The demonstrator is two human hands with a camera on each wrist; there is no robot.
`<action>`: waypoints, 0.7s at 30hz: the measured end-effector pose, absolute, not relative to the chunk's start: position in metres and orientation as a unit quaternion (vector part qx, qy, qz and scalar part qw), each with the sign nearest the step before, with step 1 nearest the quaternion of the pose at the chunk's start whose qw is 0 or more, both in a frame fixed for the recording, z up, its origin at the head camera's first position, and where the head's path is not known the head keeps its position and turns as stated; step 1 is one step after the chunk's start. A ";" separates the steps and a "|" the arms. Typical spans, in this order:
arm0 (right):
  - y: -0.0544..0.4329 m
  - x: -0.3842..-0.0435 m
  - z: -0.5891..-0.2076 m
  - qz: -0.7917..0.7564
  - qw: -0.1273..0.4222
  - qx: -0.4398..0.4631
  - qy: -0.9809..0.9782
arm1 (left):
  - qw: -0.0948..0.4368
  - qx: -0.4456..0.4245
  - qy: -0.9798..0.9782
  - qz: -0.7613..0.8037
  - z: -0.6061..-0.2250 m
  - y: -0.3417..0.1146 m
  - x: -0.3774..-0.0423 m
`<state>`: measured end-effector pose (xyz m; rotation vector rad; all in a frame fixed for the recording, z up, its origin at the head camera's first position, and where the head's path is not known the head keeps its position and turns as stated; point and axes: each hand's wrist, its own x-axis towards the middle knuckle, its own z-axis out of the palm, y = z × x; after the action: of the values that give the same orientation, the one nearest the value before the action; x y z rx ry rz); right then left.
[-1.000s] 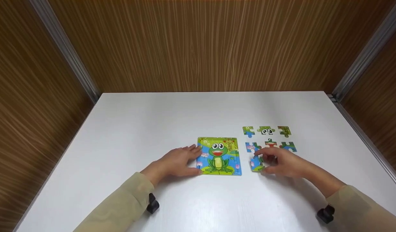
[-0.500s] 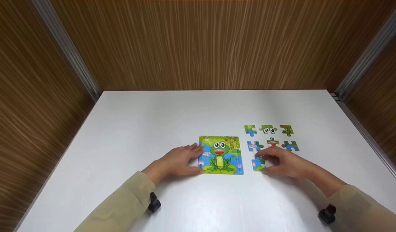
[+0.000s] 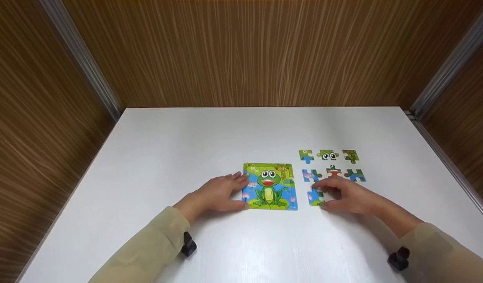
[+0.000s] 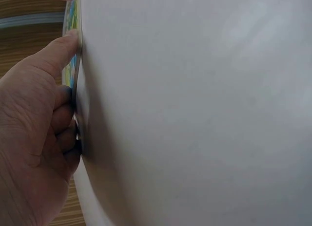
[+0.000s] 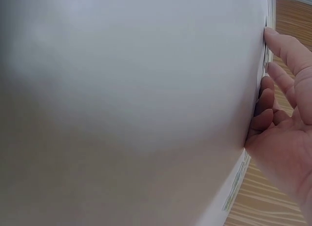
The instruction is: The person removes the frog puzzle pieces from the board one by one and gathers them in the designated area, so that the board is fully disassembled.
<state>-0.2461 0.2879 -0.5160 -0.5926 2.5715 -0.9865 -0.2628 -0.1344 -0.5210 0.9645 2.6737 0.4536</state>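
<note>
A square frog picture puzzle board [image 3: 269, 192] lies flat on the white table. My left hand [image 3: 220, 193] rests at its left side, fingertips on the edge and thumb at the lower left corner, as the left wrist view also shows with the thumb [image 4: 61, 50]. To the right of the board, my right hand [image 3: 349, 196] holds a blue and green puzzle piece [image 3: 314, 197] between index finger and thumb, close to the table. Its other fingers curl under the palm. Further pieces of that row are hidden by the hand, if any lie there.
Behind the right hand lie two rows of loose pieces, among them one with frog eyes [image 3: 328, 156], one with a red mouth [image 3: 333, 171] and a blue-green one [image 3: 355, 175]. The white table [image 3: 186, 137] meets a wood-grain wall [image 3: 241, 55] at the back.
The piece under the right hand has settled flatter and its fingers have hardly moved. The left hand stays at the board. The whole head view has shifted slightly.
</note>
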 end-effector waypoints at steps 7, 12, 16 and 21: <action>0.288 -0.245 -0.515 -0.360 0.157 -0.217 0.894 | 0.127 0.345 0.915 0.163 -0.518 -0.135 -0.263; 0.288 -0.245 -0.513 -0.371 0.160 -0.213 0.889 | 0.125 0.345 0.916 0.162 -0.518 -0.135 -0.263; 0.288 -0.247 -0.511 -0.384 0.153 -0.218 0.884 | 0.122 0.344 0.917 0.163 -0.519 -0.135 -0.263; 0.283 -0.248 -0.507 -0.359 0.128 -0.235 0.894 | 0.130 0.342 0.916 0.165 -0.519 -0.135 -0.263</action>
<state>-0.2478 0.2832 -0.5066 -0.6823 2.6002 -1.0449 -0.2629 -0.1349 -0.5187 0.9929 2.6625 0.4792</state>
